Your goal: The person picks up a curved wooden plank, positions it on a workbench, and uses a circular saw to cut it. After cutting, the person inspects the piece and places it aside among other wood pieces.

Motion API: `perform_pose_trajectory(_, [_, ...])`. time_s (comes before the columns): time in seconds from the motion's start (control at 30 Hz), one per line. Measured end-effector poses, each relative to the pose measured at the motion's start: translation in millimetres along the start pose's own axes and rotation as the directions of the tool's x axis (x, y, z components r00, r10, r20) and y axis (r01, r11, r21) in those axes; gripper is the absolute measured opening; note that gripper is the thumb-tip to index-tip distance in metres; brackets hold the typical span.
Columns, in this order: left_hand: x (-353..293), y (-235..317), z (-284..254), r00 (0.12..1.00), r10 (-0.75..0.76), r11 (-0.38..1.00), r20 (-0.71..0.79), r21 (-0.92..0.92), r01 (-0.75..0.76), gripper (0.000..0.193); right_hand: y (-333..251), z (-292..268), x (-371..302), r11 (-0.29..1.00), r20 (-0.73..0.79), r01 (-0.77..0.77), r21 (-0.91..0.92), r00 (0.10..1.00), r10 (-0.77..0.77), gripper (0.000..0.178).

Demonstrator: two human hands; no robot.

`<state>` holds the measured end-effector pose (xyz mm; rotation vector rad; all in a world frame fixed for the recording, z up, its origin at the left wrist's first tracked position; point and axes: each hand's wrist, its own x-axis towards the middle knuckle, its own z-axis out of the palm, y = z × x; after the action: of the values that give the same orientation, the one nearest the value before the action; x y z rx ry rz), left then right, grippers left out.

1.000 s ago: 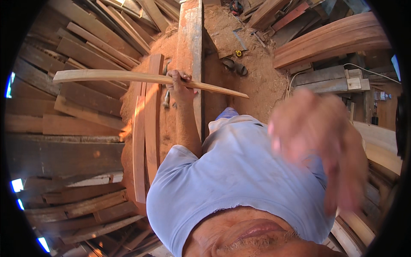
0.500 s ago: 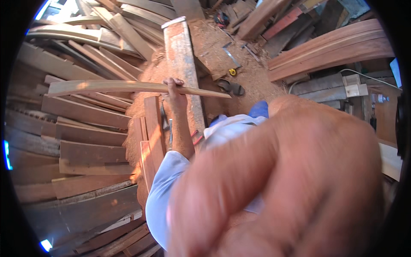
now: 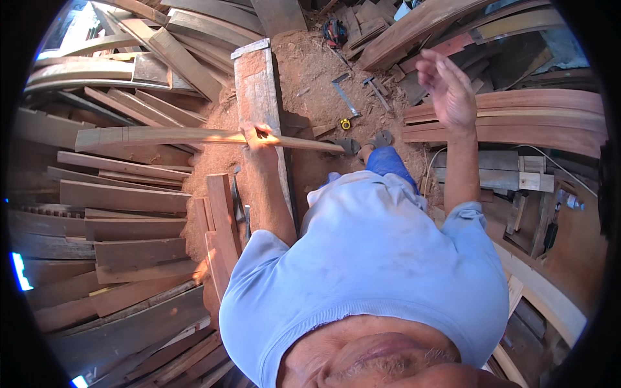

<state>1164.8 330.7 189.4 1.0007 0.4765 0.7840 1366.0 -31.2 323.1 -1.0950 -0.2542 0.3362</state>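
My left hand (image 3: 260,137) is closed round a long, slightly curved wooden slat (image 3: 162,135), which lies crosswise over the bench plank (image 3: 257,84). Its wider end reaches out to the left, while the narrow end points toward my feet. Raised on the right side, my right hand (image 3: 446,94) holds nothing, its fingers loosely apart. Nearest to that hand is a stack of curved reddish boards (image 3: 504,116).
Many boards (image 3: 142,197) lie stacked along the left. A yellow tape measure (image 3: 345,123), a metal square (image 3: 346,96) and a corded power tool (image 3: 335,32) rest on the sawdust-covered floor (image 3: 301,71). Upright reddish wood pieces (image 3: 220,220) stand beside my left arm.
My right hand and arm, blurred close in front of the view before, have moved away to the upper right. My left hand still grips the slat in nearly the same place.
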Motion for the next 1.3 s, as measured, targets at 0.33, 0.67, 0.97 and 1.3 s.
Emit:
perform_pose_trajectory(0.33, [115.7,-31.9,220.2,0.947,0.285,0.942,0.149,0.138,-0.306,0.029,-56.3,-206.4,103.2,0.703,-0.323,-0.020,-0.711,0.897,-0.302,0.035])
perform_pose_trajectory(0.67, [220.1,-78.9,369.3,0.790,0.346,0.724,0.505,0.392,-0.568,0.039,-234.1,-186.8,249.6,-0.212,0.241,0.115,-0.970,0.504,-0.829,0.041])
perform_pose_trajectory(0.97, [371.3,-196.3,459.7,0.831,-0.007,0.744,0.556,0.558,-0.367,0.037,-306.6,-277.3,428.7,-0.441,0.212,-0.548,-0.711,0.430,-0.878,0.051])
perform_pose_trajectory(1.3, [582.9,-325.5,541.1,0.782,-0.280,0.585,0.557,0.745,-0.321,0.026,-250.8,-435.1,572.6,-0.495,0.322,-0.690,-0.528,0.376,-0.869,0.062])
